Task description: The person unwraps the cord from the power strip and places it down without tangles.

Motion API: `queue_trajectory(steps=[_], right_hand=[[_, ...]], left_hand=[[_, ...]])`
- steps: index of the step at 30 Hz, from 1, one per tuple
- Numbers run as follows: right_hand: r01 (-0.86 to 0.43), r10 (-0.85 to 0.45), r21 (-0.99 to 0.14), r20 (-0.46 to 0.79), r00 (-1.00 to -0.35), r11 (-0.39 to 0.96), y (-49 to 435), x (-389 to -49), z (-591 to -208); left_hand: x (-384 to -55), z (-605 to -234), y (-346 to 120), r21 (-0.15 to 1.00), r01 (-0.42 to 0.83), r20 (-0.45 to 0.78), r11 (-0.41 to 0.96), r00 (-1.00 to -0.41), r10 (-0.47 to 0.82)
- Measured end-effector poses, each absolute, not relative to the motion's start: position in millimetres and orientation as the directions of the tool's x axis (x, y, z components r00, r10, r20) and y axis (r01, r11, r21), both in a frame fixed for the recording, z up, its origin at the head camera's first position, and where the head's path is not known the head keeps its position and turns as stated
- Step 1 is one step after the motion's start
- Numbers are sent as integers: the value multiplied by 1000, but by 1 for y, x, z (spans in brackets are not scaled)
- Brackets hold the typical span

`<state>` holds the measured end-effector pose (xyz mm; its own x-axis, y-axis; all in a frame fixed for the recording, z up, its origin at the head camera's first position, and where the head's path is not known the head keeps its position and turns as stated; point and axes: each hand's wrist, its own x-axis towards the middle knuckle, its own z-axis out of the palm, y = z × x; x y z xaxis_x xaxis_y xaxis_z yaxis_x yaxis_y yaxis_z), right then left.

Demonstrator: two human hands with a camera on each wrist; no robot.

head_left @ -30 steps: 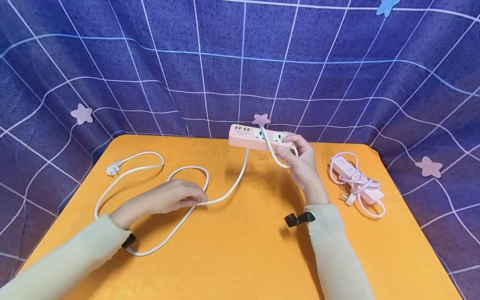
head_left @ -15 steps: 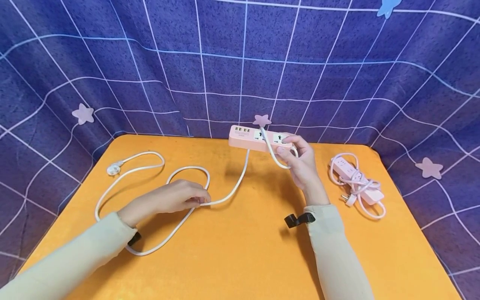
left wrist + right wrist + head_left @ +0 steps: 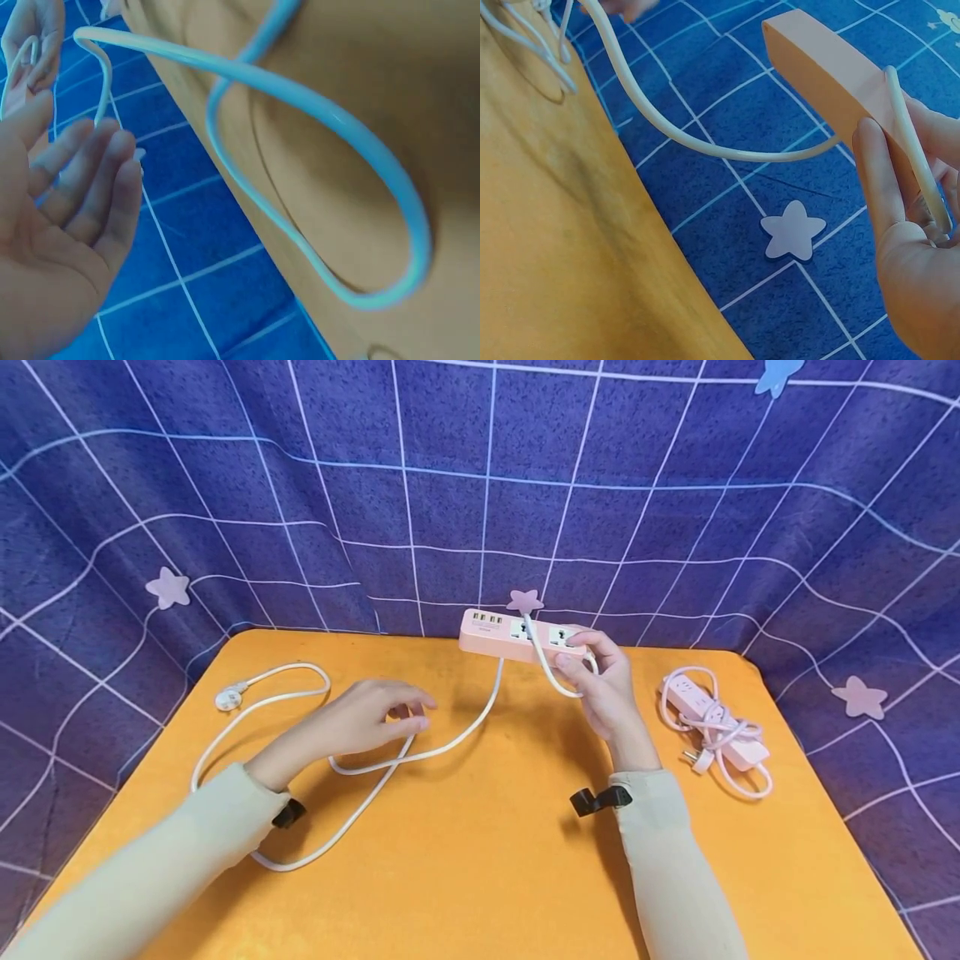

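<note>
Head view: a blue grid-lined curtain fills the upper frame, and an orange table spreads below it. Across the lower left a white cord lies in loose loops, then rises to a pink power strip held off the table near its back edge, just right of the frame's middle.

I'd judge the strip fairly light, hard and smooth, a bit slippery, and safe enough with ordinary care; the narrow sides near the cord end look good to pinch. The cord seems bendy but springy, likely to lift out of a wrap. The strip's long axis runs left to right, dipping slightly rightward; the USB end points left, the cord end right, sockets facing up and toward me. One loop of cord crosses its top.

Right hand grips that right end between thumb and fingers. Left hand, left of the middle, holds nothing, fingers loosely bent, thumb apart. A second strip, bundled in its own cord, lies at right. Smallest, a white plug sits far left.
</note>
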<state>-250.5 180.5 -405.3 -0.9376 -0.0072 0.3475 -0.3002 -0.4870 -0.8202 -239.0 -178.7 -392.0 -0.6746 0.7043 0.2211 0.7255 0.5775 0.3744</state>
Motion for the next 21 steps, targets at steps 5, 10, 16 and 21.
queue_trajectory(steps=[5, 10, 16, 21], right_hand=[[-299, -15, -821, 350, -937, -487, 182, -250, -405], [-298, -17, -823, 349, -937, -483, 181, -250, -404], [-291, -15, -824, 341, -940, -487, 181, -250, -403], [-283, -16, -828, 332, -943, -485, 182, -251, -404]], left_hand=[[-247, -389, -160, 481, 625, 200, 615, -761, 617], [-255, -389, -143, 536, 567, 204, 626, -806, 555], [-261, -389, -124, 583, 508, 191, 634, -844, 501], [-265, -395, -111, 617, 453, 145, 643, -869, 473]])
